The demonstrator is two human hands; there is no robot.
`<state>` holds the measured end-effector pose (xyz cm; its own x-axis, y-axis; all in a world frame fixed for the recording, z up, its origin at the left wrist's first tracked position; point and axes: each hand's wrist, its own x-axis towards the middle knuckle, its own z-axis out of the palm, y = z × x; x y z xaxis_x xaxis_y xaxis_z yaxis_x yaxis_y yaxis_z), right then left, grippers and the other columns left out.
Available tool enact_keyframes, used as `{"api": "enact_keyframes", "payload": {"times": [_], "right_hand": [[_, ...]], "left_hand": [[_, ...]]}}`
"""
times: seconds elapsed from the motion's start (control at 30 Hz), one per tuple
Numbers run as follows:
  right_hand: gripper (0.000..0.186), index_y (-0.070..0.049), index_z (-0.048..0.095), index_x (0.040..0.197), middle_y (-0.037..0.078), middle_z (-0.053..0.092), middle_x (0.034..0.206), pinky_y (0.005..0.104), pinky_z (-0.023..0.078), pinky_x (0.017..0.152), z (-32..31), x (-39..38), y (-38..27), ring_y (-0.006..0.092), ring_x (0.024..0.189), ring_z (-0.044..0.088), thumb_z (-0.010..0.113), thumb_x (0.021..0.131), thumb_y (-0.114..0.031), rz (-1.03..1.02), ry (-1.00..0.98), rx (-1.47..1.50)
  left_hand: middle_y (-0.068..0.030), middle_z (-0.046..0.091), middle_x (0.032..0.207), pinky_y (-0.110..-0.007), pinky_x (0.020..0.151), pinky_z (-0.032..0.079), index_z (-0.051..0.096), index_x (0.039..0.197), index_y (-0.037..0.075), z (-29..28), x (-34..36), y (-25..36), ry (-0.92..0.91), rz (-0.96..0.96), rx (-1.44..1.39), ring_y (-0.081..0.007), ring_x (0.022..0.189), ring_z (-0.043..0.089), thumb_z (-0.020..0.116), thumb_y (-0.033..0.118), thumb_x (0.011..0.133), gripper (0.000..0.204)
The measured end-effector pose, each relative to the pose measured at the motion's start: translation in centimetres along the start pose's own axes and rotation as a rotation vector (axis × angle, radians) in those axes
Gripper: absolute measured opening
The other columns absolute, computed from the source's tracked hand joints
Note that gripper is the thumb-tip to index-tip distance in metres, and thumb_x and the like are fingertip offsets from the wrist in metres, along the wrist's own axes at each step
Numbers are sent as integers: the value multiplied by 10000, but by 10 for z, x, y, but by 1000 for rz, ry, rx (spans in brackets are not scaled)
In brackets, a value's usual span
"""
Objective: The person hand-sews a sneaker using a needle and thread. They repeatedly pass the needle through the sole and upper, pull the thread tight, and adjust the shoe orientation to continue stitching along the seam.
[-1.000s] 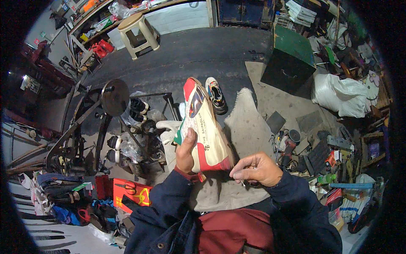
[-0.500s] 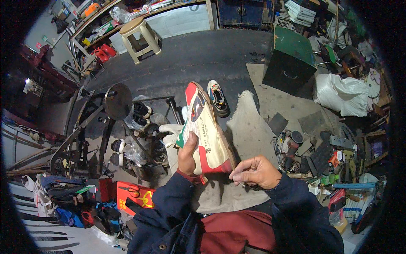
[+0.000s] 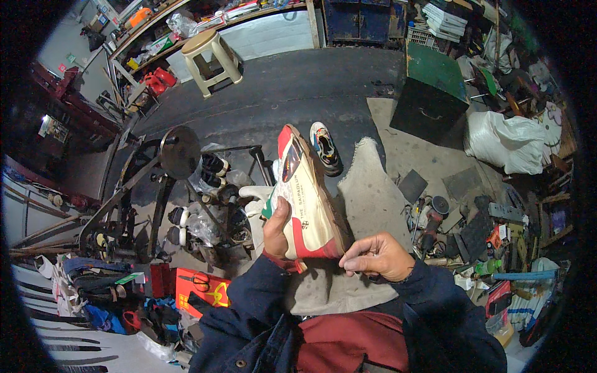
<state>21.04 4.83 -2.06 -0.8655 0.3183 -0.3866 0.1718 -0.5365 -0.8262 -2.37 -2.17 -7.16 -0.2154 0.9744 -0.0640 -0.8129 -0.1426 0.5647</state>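
A cream sneaker (image 3: 315, 217) with red toe and heel parts and a green patch is held up in front of me, its sole edge facing right. My left hand (image 3: 277, 231) is closed around it, thumb pressed on the side. My right hand (image 3: 380, 256) is closed in a pinch right beside the lower end of the sole; whatever is between its fingertips is too small to make out. Beneath both hands, a pale grey cloth (image 3: 374, 199) lies over my lap. Beyond the held shoe, another multicoloured sneaker (image 3: 324, 148) rests on the dark floor.
At left stands a black metal machine with a round disc (image 3: 180, 148), with shoes and plastic bags around its base. Scissors lie on a red packet (image 3: 200, 294). To the right are scattered tools, a grinder (image 3: 435, 211), a green-topped box (image 3: 435, 71) and a white sack (image 3: 507, 140). A stool (image 3: 211, 62) stands far off.
The whole view has shifted slightly. The held sneaker has tilted a little, and slightly more of its sole shows. My right hand stays pinched beside the sole.
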Motion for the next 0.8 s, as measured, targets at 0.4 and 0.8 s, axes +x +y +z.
{"api": "enact_keyframes", "payload": {"times": [0.4,0.8], "right_hand": [[145,-29,719,938,10,682,775,186,405,517,-2,2,11,35,625,578,772,875,-148,-24,26,47],[126,-33,709,929,10,678,759,182,368,481,-1,-1,11,21,573,535,756,889,-144,-1,32,68]], "left_hand": [[-190,594,1339,-430,1024,492,413,1440,-25,-2,0,-1,45,-19,4,-308,1167,634,458,407,1047,586],[-185,602,1327,-421,1022,497,424,1431,-28,-5,2,-4,53,-10,60,-295,1158,640,469,375,1049,557]]}}
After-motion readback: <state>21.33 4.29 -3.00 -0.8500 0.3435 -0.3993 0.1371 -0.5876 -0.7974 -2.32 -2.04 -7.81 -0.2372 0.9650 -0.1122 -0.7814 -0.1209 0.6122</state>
